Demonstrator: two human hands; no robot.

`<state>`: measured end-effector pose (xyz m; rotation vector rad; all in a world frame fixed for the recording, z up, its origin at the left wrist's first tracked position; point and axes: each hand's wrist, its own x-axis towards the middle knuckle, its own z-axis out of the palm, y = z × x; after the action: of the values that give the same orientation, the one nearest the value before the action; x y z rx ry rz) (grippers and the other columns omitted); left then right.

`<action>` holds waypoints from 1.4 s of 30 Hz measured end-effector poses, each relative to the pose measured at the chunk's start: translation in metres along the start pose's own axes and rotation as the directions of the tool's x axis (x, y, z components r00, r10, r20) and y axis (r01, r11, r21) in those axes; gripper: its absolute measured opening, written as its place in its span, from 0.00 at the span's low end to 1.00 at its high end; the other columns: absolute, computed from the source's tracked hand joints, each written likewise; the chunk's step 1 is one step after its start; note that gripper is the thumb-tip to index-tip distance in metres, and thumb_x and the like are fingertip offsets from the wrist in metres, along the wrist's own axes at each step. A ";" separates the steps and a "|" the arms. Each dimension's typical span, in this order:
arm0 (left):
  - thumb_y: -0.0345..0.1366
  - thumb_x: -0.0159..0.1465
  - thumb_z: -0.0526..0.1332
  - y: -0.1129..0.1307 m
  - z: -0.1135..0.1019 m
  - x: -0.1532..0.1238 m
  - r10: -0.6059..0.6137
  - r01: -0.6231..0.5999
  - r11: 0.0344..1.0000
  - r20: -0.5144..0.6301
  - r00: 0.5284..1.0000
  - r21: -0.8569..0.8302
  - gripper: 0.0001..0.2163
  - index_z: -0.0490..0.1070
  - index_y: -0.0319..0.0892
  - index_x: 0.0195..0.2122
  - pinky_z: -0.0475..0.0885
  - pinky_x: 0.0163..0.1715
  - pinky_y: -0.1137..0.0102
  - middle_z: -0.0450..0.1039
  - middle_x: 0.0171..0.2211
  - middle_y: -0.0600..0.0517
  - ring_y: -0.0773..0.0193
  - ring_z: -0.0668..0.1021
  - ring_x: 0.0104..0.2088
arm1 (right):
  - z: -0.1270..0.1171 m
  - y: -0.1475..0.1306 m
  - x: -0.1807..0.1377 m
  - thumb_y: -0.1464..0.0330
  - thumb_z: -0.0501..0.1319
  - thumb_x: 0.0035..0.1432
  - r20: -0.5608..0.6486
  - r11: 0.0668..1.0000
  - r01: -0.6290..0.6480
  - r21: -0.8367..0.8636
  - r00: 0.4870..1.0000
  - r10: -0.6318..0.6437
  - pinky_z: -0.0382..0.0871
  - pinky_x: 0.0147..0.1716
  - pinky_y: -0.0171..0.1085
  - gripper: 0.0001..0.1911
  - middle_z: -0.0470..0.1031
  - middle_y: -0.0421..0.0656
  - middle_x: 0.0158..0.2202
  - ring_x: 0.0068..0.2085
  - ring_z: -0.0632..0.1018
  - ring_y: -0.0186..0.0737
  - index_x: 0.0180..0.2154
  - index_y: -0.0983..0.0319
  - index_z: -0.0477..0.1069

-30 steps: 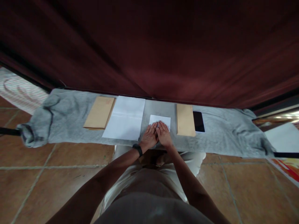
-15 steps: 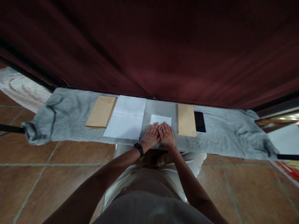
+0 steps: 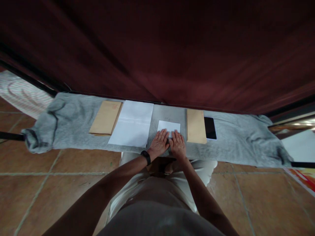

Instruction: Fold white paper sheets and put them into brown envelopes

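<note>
The small white paper (image 3: 169,124) lies flat by the front edge of the table (image 3: 98,147). The left hand (image 3: 159,143) and right hand (image 3: 177,145) press on it, each grip wide and flat. Thin strips of soft grey cloth (image 3: 233,141) part it from a big white sheet (image 3: 131,124) and a brown envelope (image 3: 196,126).

Both hands, left (image 3: 159,143) and right (image 3: 177,144), lie flat, fingers extended.

I see my left hand (image 3: 159,143) and right hand (image 3: 178,143) have drawn apart on the small folded sheet (image 3: 169,125). A second ago their fingertips met over its middle; now a narrow gap shows between them, and each lies flat nearer its own side. The right has slid slightly towards me.
</note>
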<state>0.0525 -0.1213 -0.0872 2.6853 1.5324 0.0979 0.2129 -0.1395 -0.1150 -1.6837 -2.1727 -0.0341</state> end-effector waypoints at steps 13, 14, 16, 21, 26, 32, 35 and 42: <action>0.39 0.71 0.49 -0.001 -0.004 0.006 0.099 -0.099 0.995 -0.009 0.995 0.029 0.29 0.57 0.24 0.68 0.46 0.72 0.50 0.54 0.70 0.33 0.48 0.56 0.72 | -0.005 -0.001 -0.008 0.62 0.48 0.74 0.022 0.999 -0.041 -0.020 0.999 0.041 0.56 0.67 0.52 0.29 0.57 0.58 0.71 0.70 0.62 0.51 0.70 0.69 0.55; 0.38 0.71 0.49 -0.002 -0.005 0.007 0.116 -0.115 0.993 -0.009 0.993 0.030 0.28 0.58 0.24 0.68 0.46 0.72 0.50 0.55 0.70 0.33 0.48 0.56 0.72 | -0.005 -0.001 -0.009 0.62 0.48 0.74 0.020 0.999 -0.044 -0.020 0.999 0.044 0.55 0.67 0.52 0.29 0.57 0.58 0.71 0.70 0.62 0.51 0.70 0.69 0.55; 0.37 0.71 0.49 -0.003 -0.006 0.011 0.143 -0.142 0.989 -0.011 0.990 0.033 0.28 0.58 0.23 0.68 0.46 0.72 0.49 0.55 0.70 0.32 0.49 0.56 0.72 | -0.006 -0.001 -0.009 0.61 0.48 0.74 0.016 0.999 -0.048 -0.016 0.999 0.048 0.55 0.67 0.52 0.29 0.57 0.57 0.71 0.70 0.62 0.51 0.70 0.69 0.55; 0.37 0.71 0.49 -0.005 -0.012 0.023 0.185 -0.184 0.982 -0.023 0.983 0.045 0.27 0.58 0.23 0.68 0.46 0.73 0.50 0.54 0.70 0.33 0.48 0.55 0.72 | -0.006 -0.003 -0.009 0.62 0.47 0.74 0.024 0.998 -0.054 -0.021 0.998 0.055 0.55 0.67 0.52 0.29 0.58 0.57 0.71 0.70 0.61 0.51 0.70 0.69 0.55; 0.36 0.72 0.48 -0.009 -0.009 0.036 0.244 -0.244 0.970 -0.019 0.970 0.014 0.26 0.59 0.27 0.68 0.46 0.72 0.51 0.55 0.70 0.36 0.51 0.55 0.72 | -0.006 -0.003 -0.008 0.64 0.46 0.74 0.037 0.997 -0.054 -0.046 0.998 0.056 0.54 0.68 0.52 0.28 0.59 0.56 0.70 0.70 0.61 0.51 0.70 0.69 0.56; 0.39 0.75 0.45 -0.027 -0.002 0.039 0.245 -0.246 0.968 -0.041 0.969 -0.044 0.24 0.57 0.41 0.71 0.45 0.72 0.51 0.52 0.73 0.45 0.56 0.56 0.73 | -0.003 -0.002 -0.010 0.63 0.46 0.74 0.007 0.998 -0.062 -0.018 0.998 0.062 0.54 0.67 0.53 0.29 0.59 0.56 0.70 0.70 0.61 0.51 0.70 0.68 0.55; 0.40 0.75 0.46 -0.030 -0.002 0.039 0.249 -0.250 0.968 -0.035 0.968 -0.031 0.25 0.55 0.40 0.71 0.44 0.72 0.51 0.52 0.73 0.44 0.55 0.55 0.73 | -0.002 -0.003 -0.011 0.63 0.47 0.74 0.006 0.997 -0.075 -0.007 0.997 0.075 0.55 0.67 0.53 0.29 0.58 0.56 0.71 0.70 0.60 0.51 0.70 0.68 0.55; 0.48 0.73 0.48 -0.035 0.001 0.029 0.117 -0.121 0.991 -0.055 0.992 -0.058 0.30 0.53 0.35 0.71 0.48 0.72 0.54 0.51 0.73 0.40 0.54 0.54 0.73 | -0.003 -0.004 -0.015 0.60 0.47 0.74 0.001 0.991 -0.130 0.012 0.992 0.130 0.57 0.66 0.54 0.31 0.56 0.58 0.71 0.70 0.61 0.54 0.71 0.69 0.53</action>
<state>0.0378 -0.0785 -0.0895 2.7448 1.3573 0.2162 0.2130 -0.1551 -0.1159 -1.8141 -2.0544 0.0146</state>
